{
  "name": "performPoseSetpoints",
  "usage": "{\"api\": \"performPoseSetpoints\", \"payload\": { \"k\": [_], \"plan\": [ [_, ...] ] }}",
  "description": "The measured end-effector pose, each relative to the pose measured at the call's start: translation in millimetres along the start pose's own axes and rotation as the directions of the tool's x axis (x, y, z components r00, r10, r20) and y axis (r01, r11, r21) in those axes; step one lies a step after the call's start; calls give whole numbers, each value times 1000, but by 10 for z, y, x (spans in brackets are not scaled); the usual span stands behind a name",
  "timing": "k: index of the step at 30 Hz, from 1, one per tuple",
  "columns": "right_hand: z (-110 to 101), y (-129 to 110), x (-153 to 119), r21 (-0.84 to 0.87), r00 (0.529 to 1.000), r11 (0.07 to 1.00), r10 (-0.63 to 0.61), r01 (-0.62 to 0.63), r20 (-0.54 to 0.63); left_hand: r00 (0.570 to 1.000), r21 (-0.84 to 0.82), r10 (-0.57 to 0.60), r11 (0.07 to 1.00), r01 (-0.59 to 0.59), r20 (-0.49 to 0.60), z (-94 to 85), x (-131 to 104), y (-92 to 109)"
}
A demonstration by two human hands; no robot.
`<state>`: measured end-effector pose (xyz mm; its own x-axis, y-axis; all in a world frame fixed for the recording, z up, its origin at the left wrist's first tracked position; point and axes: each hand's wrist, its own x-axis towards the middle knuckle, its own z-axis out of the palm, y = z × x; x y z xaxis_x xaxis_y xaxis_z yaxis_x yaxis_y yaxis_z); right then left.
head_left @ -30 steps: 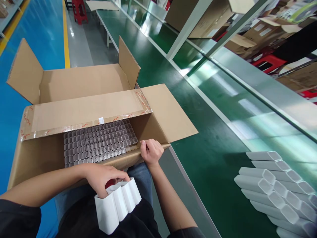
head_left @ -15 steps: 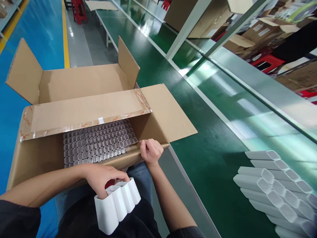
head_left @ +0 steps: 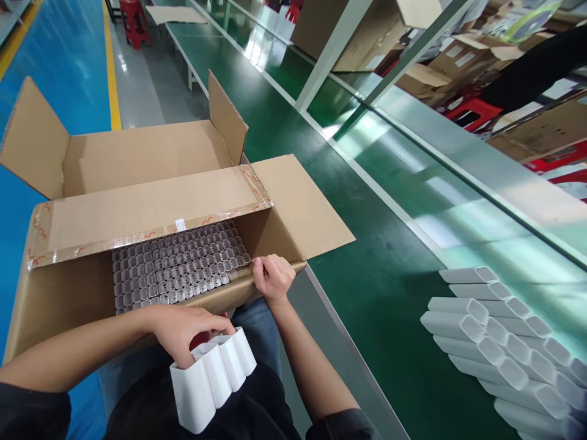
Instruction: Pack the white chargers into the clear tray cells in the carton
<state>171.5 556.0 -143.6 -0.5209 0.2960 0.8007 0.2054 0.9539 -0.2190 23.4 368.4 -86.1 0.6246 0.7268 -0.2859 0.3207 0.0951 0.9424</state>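
Observation:
My left hand (head_left: 188,333) grips a row of white plastic tubes (head_left: 213,379), with fingertips inside their open upper ends. The tubes are side by side, tilted, in front of my lap. My right hand (head_left: 274,278) is closed over the near rim of an open cardboard box (head_left: 233,297), close to its right corner. Inside the box, many similar tubes (head_left: 183,263) stand packed upright with their open ends up. The box's left part shows bare cardboard wall. Part of the packed tubes is hidden under the folded flap and behind my left forearm.
On the green worktable (head_left: 358,318) to the right lies a stack of white tubes (head_left: 499,348). An open flap (head_left: 307,208) reaches over the table edge. Metal posts (head_left: 332,58) rise from the table. Red stools (head_left: 134,24) and other cartons (head_left: 463,58) are farther off.
The whole view has shifted slightly, moving the box and table a little left in the picture. Both hands keep their holds, and the packed tubes look the same.

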Motion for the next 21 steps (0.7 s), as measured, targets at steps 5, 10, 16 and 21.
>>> {"api": "performPoseSetpoints", "payload": {
  "k": [5, 10, 16, 21],
  "plan": [
    [0, -3, 7, 5, 1000, 1000, -4, 4, -3, 1000, -2, 11, 1000, -11, -6, 10, -5, -29],
    [14, 10, -8, 19, 1000, 1000, -7, 7, -14, 1000, -10, 11, 1000, -11, -7, 17, -6, -26],
    [15, 17, -20, 11, 1000, 1000, -10, 10, -7, 1000, 7, -12, 1000, 12, -2, 5, -4, 2],
    [4, 7, -1, 8, 1000, 1000, -17, 17, -7, 1000, -6, -7, 1000, 7, -1, 3, -4, -12]
  ]
}}
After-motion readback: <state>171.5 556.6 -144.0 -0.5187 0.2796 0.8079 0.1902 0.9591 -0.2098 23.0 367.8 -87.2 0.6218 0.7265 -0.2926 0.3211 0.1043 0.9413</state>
